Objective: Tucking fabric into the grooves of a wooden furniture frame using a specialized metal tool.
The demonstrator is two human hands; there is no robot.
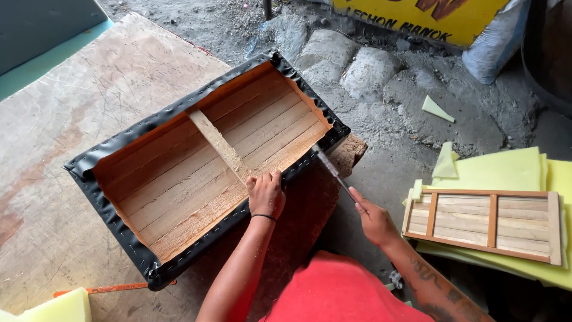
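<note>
A wooden slatted frame (196,161) lies upside down on a worn board, its edges wrapped in black vinyl (113,209) that is stapled along the rim. My left hand (266,192) presses flat on the near edge of the frame, fingers on the wood by the middle crossbar. My right hand (370,217) grips a thin metal tool (329,169) whose tip touches the black vinyl at the frame's right corner.
The frame rests on a plywood work board (71,119). A second bare wooden frame (485,223) lies on yellow-green foam sheets (506,173) at the right. Stones and dirt ground lie beyond. A foam block (56,307) and an orange tool sit at bottom left.
</note>
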